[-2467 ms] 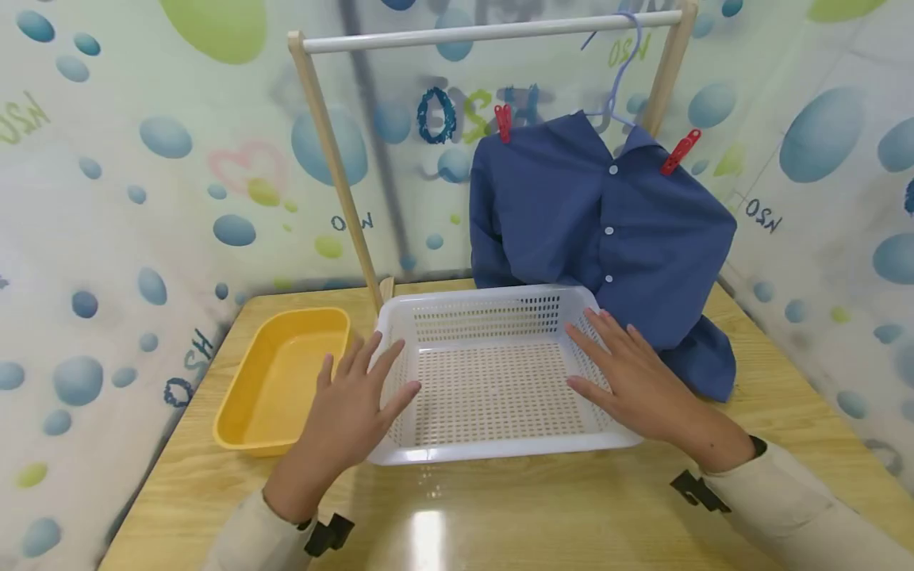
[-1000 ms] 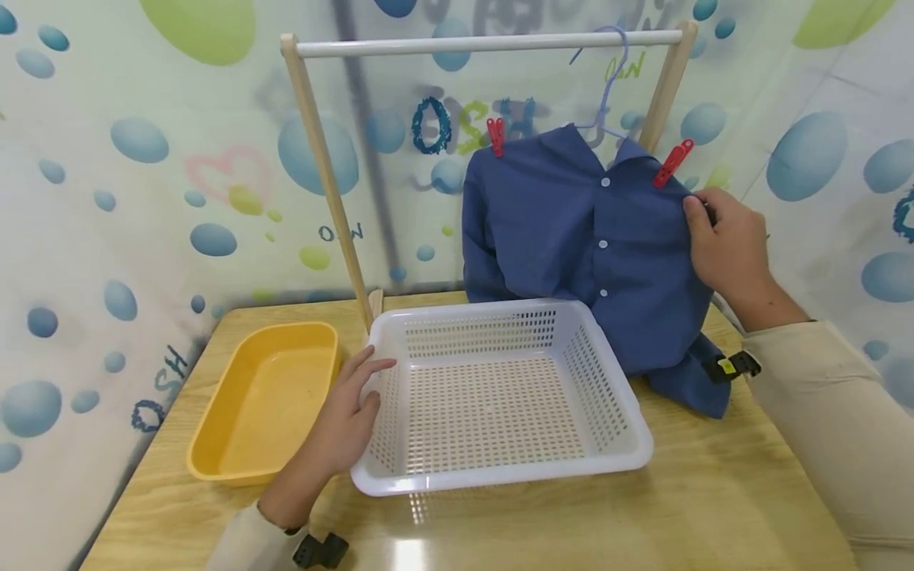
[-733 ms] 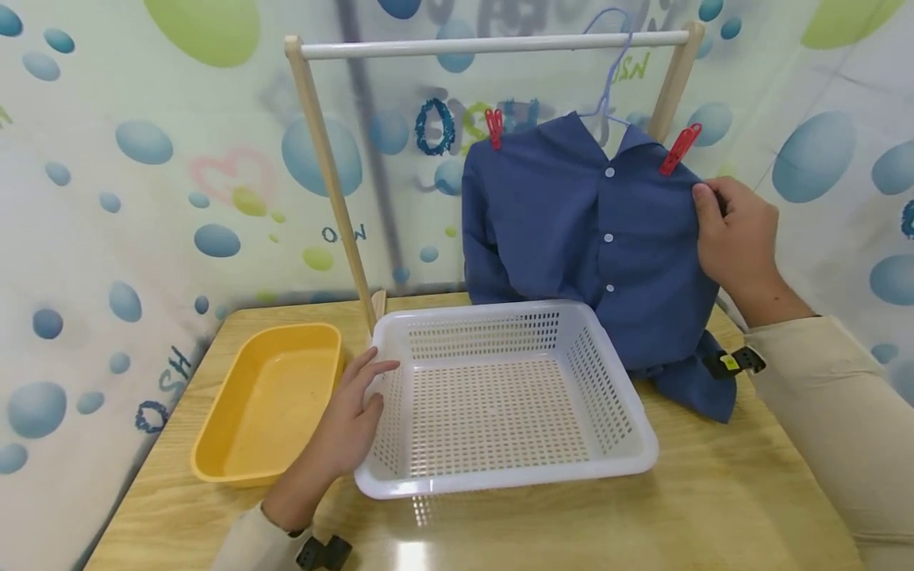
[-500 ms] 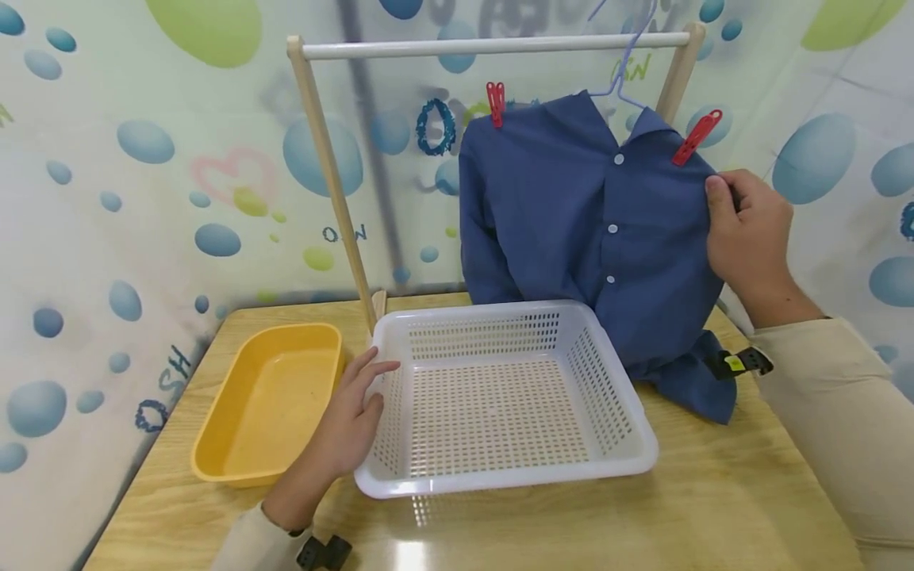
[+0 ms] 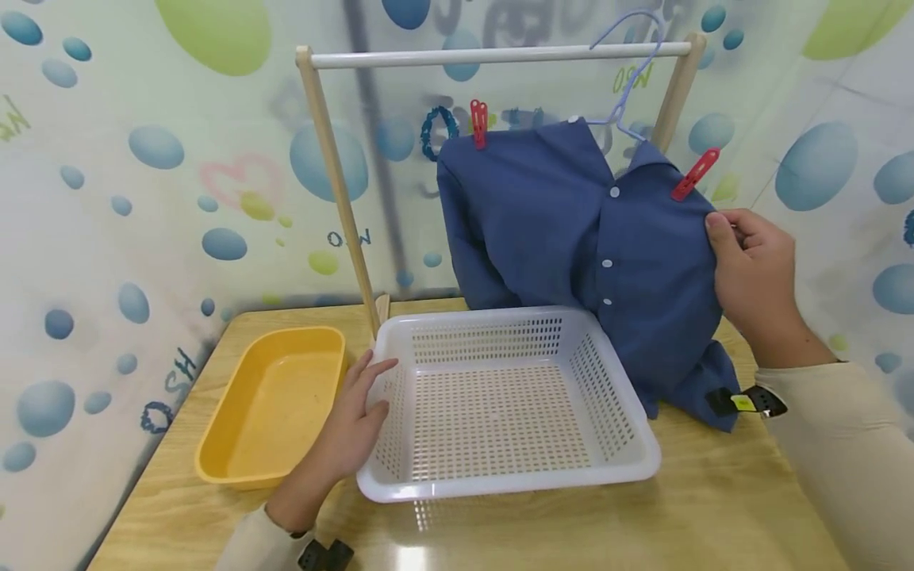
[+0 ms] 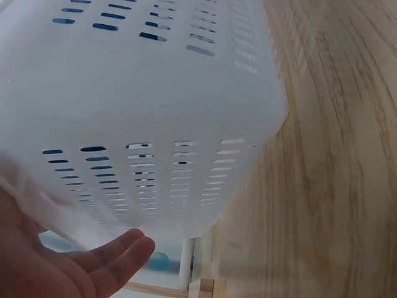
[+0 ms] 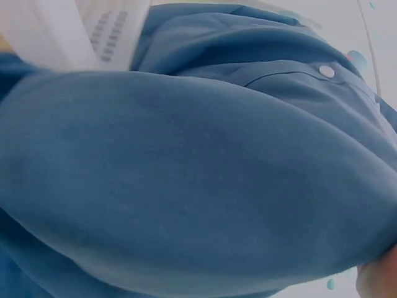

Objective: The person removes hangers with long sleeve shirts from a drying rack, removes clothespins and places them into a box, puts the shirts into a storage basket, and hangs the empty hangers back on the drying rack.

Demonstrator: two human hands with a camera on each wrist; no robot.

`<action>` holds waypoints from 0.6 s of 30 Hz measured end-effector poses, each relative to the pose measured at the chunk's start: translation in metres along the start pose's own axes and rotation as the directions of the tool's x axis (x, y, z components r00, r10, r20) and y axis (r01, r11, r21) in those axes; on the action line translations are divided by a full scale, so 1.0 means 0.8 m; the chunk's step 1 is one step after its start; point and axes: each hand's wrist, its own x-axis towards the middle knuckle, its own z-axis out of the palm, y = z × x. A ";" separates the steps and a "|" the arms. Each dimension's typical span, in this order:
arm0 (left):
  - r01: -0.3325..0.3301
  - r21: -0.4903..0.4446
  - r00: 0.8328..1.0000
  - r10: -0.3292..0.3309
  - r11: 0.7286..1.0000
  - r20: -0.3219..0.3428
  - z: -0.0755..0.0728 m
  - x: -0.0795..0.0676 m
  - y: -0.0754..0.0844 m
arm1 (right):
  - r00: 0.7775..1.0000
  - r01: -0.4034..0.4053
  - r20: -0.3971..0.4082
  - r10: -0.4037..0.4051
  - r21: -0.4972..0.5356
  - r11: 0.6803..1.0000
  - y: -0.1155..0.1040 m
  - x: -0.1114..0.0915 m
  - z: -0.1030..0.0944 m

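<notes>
Blue shirt (image 5: pixel 531 214), right of centre; right hand (image 5: pixel 758 274) pinches its shoulder, fingers curled. Hanger (image 5: pixel 623 103) crosses rail (image 5: pixel 457 57), contact unclear: a tug might drop it or pop a red clip (image 5: pixel 479 125). White basket (image 5: pixel 507 485), centre, blocks the shirt's lower part. Left hand (image 5: pixel 350 422) at basket rim, fingers loosely straight, holding nothing. Yellow tray (image 5: pixel 278 404), left.

I count two red clips (image 5: pixel 479 124), one shirt (image 5: pixel 535 206), one hanger (image 5: pixel 620 109), one rack (image 5: pixel 500 55). I see one basket (image 5: pixel 507 481), one tub (image 5: pixel 274 420)
</notes>
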 end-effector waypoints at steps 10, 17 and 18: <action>-0.062 -0.149 0.997 0.055 0.987 -0.054 0.005 0.000 0.002 | 0.976 -0.108 0.197 0.090 0.084 0.991 0.009 -0.044 -0.008; -0.042 -0.237 0.998 0.031 0.971 -0.050 0.007 -0.001 0.006 | 0.966 -0.035 0.255 -0.028 0.239 0.970 0.020 -0.071 -0.010; -0.041 -0.246 0.998 0.030 0.968 -0.049 0.007 -0.001 0.007 | 0.962 -0.031 0.268 -0.043 0.262 0.964 0.022 -0.074 -0.011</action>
